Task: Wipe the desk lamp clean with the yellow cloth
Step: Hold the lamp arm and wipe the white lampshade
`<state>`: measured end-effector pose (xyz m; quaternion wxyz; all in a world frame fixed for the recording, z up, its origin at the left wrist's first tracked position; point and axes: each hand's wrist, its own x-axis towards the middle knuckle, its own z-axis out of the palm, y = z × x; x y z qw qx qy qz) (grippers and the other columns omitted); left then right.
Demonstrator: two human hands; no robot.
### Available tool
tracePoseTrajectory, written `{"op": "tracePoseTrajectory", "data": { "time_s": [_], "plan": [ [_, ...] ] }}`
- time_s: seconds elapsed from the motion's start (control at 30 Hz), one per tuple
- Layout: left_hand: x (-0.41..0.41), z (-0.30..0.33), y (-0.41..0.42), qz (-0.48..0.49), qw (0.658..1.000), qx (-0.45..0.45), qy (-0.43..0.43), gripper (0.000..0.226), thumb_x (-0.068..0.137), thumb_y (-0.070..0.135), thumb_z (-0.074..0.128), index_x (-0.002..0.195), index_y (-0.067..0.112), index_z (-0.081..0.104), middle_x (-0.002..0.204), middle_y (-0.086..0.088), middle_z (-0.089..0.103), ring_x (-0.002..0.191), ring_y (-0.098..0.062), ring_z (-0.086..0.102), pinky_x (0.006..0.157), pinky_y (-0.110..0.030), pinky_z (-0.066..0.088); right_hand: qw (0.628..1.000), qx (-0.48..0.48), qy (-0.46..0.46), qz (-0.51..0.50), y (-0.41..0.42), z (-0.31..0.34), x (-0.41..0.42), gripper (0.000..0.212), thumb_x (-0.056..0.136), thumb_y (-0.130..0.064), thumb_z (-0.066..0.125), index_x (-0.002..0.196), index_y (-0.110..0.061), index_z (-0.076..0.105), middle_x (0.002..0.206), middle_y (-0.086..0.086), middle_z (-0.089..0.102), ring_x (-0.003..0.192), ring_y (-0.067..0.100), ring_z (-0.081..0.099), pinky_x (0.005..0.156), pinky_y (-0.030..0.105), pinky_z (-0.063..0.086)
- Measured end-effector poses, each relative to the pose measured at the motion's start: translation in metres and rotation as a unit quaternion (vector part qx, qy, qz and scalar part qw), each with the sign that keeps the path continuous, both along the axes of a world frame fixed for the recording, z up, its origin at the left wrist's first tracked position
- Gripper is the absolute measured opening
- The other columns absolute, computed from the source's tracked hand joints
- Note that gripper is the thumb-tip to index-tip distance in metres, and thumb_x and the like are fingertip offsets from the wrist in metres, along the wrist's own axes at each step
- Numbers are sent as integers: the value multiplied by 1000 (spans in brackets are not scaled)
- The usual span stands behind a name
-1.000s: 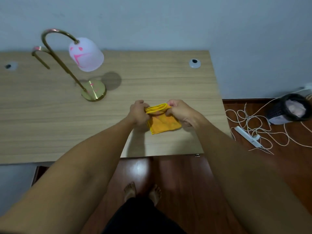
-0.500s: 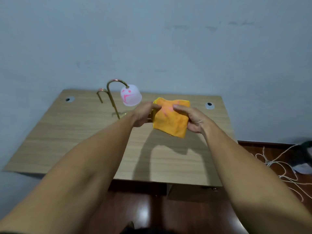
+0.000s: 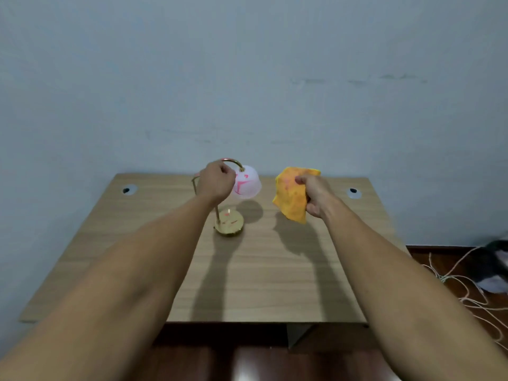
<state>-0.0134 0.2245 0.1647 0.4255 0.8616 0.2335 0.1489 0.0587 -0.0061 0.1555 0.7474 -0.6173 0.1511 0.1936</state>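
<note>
The desk lamp [image 3: 247, 184] stands on the wooden desk [image 3: 264, 270], with a round gold base, a curved gold neck and a white shade marked with pink scribbles. My left hand [image 3: 215, 184] is closed around the lamp's neck just left of the shade and hides part of the stem. The yellow cloth [image 3: 292, 196], stained pink in places, hangs crumpled from my right hand [image 3: 313, 195], which holds it in the air to the right of the shade, a little apart from it.
Two cable grommets [image 3: 129, 189] [image 3: 353, 193] sit near the desk's far corners. The desk backs onto a pale blue wall. White cords [image 3: 461, 287] and a dark object [image 3: 494, 259] lie on the wooden floor to the right.
My left hand let go of the cloth and went left to grip the lamp's neck. The cloth now hangs from my right hand alone. The camera view shifted.
</note>
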Motion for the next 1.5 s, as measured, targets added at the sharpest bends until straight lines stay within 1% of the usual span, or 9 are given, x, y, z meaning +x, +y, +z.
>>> {"op": "tracePoseTrajectory", "data": {
  "time_s": [0.13, 0.3, 0.53, 0.67, 0.77, 1.0, 1.17, 1.33, 1.5],
  "plan": [
    [-2, 7, 42, -30, 994, 103, -36, 21, 87, 37, 58, 99, 21, 65, 94, -2, 69, 90, -25, 64, 79, -38, 54, 998, -30, -41, -49, 39, -2, -6, 10, 96, -19, 63, 88, -15, 66, 90, 12, 71, 76, 25, 69, 73, 39, 59],
    [9, 0, 79, -111, 985, 128, -22, 52, 83, 40, 65, 128, 14, 60, 122, -8, 62, 111, -26, 61, 96, -44, 52, 981, -92, -124, -113, 87, -15, -19, 26, 101, -32, 55, 83, -17, 67, 93, 7, 69, 87, 24, 66, 79, 39, 57],
    [27, -15, 104, -194, 965, 175, 21, 32, 90, 36, 63, 118, 23, 71, 124, 3, 71, 120, -24, 62, 106, -45, 44, 952, -170, -233, -104, 143, -41, -37, 45, 105, -48, 44, 138, -21, 61, 115, -12, 65, 116, 11, 60, 93, 24, 45],
    [41, -16, 116, -242, 954, 176, 5, 16, 90, 33, 64, 102, 27, 72, 103, 5, 76, 108, -23, 67, 101, -45, 45, 866, -346, -360, 14, 163, -70, -46, 53, 107, -50, 35, 156, -29, 33, 163, -2, 31, 151, 22, 27, 120, 35, 26],
    [47, -14, 124, -288, 937, 199, 13, 10, 89, 28, 61, 95, 25, 69, 94, 2, 74, 98, -28, 67, 94, -45, 48, 798, -448, -399, 52, 160, -97, -52, 63, 107, -31, 45, 163, -23, 17, 172, -2, 3, 158, 28, -2, 116, 36, 20],
    [53, -16, 124, -321, 913, 253, -4, 6, 90, 22, 59, 91, 22, 65, 88, 1, 71, 88, -32, 64, 88, -44, 48, 661, -534, -514, 120, 139, -106, -66, 68, 92, -23, 34, 155, 2, 33, 165, 18, 26, 153, 49, 12, 121, 60, 23],
    [54, -13, 124, -329, 905, 268, -9, 6, 92, 22, 59, 93, 20, 65, 87, 0, 71, 87, -32, 64, 86, -44, 48, 533, -640, -528, 163, 150, -101, -43, 82, 84, -14, 67, 158, -3, 31, 168, 11, 24, 155, 39, 16, 125, 55, 17],
    [53, -9, 122, -336, 904, 265, 2, 8, 93, 19, 59, 95, 15, 66, 86, -2, 69, 87, -33, 62, 86, -45, 48, 490, -647, -555, 184, 132, -106, -57, 70, 89, -9, 41, 159, -4, 28, 168, 10, 23, 156, 36, 15, 124, 53, 21],
    [54, -4, 123, -352, 904, 241, 23, 6, 94, 15, 60, 89, 16, 64, 79, -2, 64, 82, -31, 63, 80, -45, 52, 465, -663, -548, 210, 132, -92, -48, 70, 90, -15, 45, 157, -3, 32, 167, 12, 26, 155, 35, 20, 124, 53, 21]
  ]
}}
